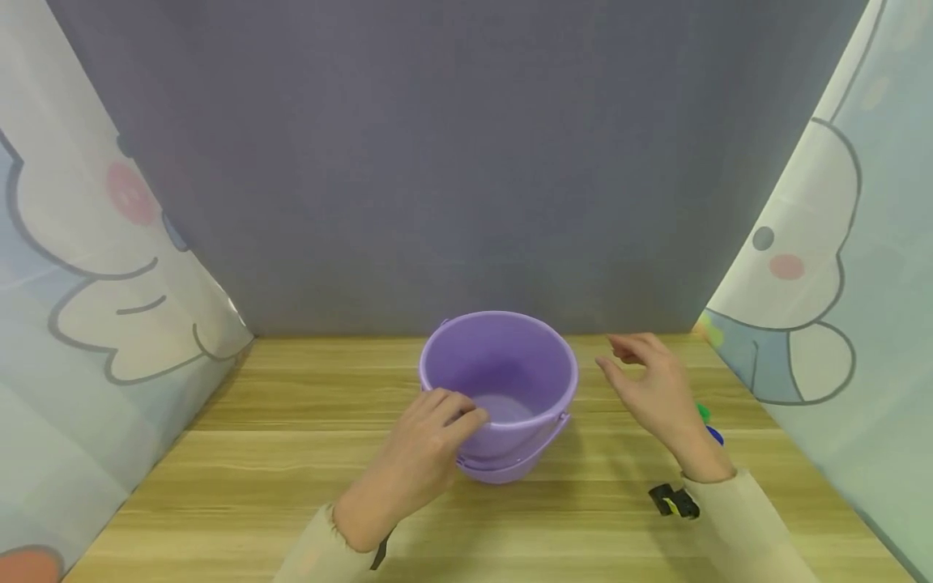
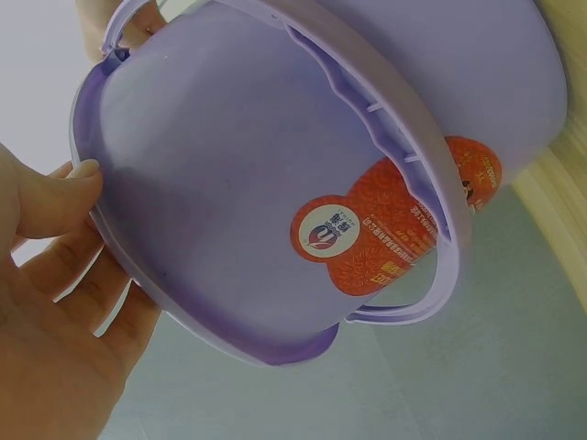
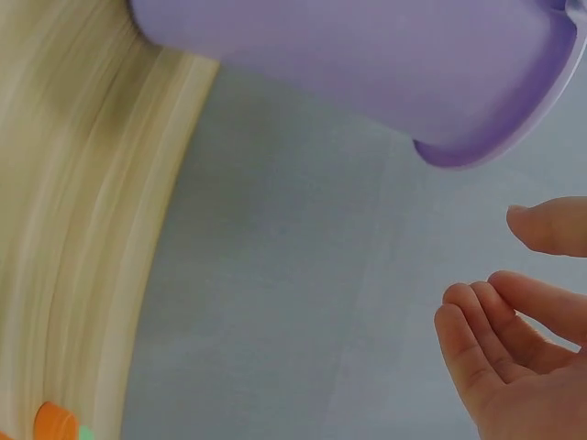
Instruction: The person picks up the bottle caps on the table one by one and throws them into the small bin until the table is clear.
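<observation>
A purple plastic bucket (image 1: 503,364) stands on the wooden table, its mouth facing up and its inside bare. Its carrying handle (image 2: 417,137) hangs down on the near side, across a red label (image 2: 394,220) on the wall. My left hand (image 1: 430,437) holds the near left of the rim, with the thumb on the outer side and the other fingers over the edge. Off to the right of the bucket, my right hand (image 1: 656,393) is raised in the air with nothing in it. Its fingers (image 3: 468,348) are loosely bent, thumb apart from them.
Small green (image 1: 703,413) and blue (image 1: 715,436) pieces lie on the table (image 1: 291,453) beside my right wrist, partly hidden by it. An orange piece (image 3: 57,423) shows low in the right wrist view. A grey wall (image 1: 466,162) rises behind, with cartoon-printed curtains (image 1: 794,243) at both sides.
</observation>
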`<state>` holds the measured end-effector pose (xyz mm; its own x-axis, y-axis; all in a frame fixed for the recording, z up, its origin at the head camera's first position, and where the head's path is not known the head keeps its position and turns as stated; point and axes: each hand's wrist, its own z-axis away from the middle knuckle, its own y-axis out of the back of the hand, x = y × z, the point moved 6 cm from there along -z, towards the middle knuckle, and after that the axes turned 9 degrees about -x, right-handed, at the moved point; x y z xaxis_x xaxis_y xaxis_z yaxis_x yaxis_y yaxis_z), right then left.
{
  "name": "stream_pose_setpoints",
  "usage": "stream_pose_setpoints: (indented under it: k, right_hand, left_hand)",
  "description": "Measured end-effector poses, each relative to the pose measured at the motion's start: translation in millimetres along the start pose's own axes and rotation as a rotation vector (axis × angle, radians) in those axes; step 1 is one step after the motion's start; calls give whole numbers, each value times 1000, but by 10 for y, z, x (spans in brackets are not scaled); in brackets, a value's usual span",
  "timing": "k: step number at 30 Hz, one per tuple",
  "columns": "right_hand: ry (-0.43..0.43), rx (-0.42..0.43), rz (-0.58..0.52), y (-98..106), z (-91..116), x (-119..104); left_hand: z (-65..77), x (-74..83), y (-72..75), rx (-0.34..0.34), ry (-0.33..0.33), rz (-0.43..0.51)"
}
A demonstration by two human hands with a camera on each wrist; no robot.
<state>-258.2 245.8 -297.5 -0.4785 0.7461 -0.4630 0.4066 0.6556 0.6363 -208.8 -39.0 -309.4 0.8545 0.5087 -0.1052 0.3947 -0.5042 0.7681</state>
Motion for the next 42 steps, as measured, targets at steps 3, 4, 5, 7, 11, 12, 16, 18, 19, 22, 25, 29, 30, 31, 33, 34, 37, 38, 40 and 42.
stream_pose_setpoints:
  k: [3,4,5,7,11,12,16,18,19,22,25,29,30,31,33,34,37,38,40,42]
  right_hand:
    - [-27,-16,9,6,10,58]
    - [-39,-21,11,8,15,79]
    - [-51,-26,12,9,21,100]
    - [-74,-37,16,13,32,143]
    - [-102,-54,31,32,46,218]
    - [-106,-57,37,37,49,233]
    - [-116,-64,46,52,57,277]
    - [-117,-66,48,55,61,294]
    - [-118,-69,49,55,63,303]
    - [-124,-79,57,51,71,340]
    - [-132,-99,74,42,82,383]
    - [-144,-133,88,30,93,429]
    - [-149,-140,91,28,93,441]
    - [-152,-148,93,26,93,451]
    - [-154,-160,95,24,91,468]
    - [-157,-164,97,26,90,479]
    - [-163,-184,104,27,91,521]
    - [-162,-191,110,29,91,538]
    - [-171,-206,123,41,94,579]
    - [-183,-219,139,60,99,625]
  left_hand:
    - [-6,4,-4,-2,1,1]
    - [-7,5,-5,-2,3,1]
    - [-8,3,-7,-3,5,3]
    - [-9,3,-7,-3,6,2]
    - [-9,5,-7,1,4,-1]
    - [-9,7,-5,3,3,-4]
    - [-9,7,3,0,4,-4]
    - [-10,9,9,1,3,-5]
    - [-9,9,10,1,2,-4]
    - [-6,8,8,5,-2,-6]
    - [-7,6,5,1,0,-4]
    - [-10,6,5,-12,9,10]
    - [-10,5,4,-14,12,14]
    - [-11,5,3,-15,12,14]
    - [-10,3,2,-13,12,15]
    - [-10,3,1,-10,9,11]
    - [-10,2,2,-1,0,5]
    - [-9,0,1,-1,-1,6]
    - [-8,-1,0,1,-1,5]
    - [-9,-1,-1,0,0,4]
